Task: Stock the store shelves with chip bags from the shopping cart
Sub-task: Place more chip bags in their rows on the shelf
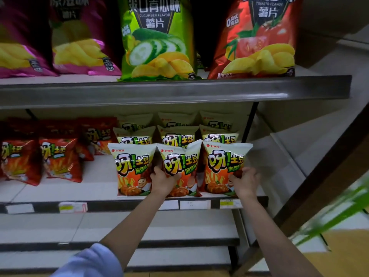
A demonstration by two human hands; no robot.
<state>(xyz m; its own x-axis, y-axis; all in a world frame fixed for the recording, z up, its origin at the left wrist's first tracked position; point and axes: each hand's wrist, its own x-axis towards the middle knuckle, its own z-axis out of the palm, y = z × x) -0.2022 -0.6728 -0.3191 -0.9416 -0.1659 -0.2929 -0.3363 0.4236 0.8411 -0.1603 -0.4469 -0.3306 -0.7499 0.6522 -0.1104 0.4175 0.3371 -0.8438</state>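
White and orange chip bags stand in three rows on the middle shelf, and I have a hand on two of the front ones. My left hand grips the middle front bag low down, with my fingers curled round its left side. My right hand grips the right front bag at its bottom right corner. Both bags stand tall, top seams up, bottoms on the shelf near the front edge. Each bag is straight ahead of the hand that holds it, away from me, so I think the next thing is just to let go, or give a small push back first. The middle bag leans a bit to the right and its top corner touches the right bag. The left front bag sits just beside my left hand, touching the middle bag.

Some things I cannot see well. My fingertips are hidden behind the bags. The bags in the back rows are mostly covered by the ones in front. I cannot see the shopping cart for sure; a blurry green shape at the right may be part of it. Red bags stand to the left on the same shelf, and big bags fill the top shelf.
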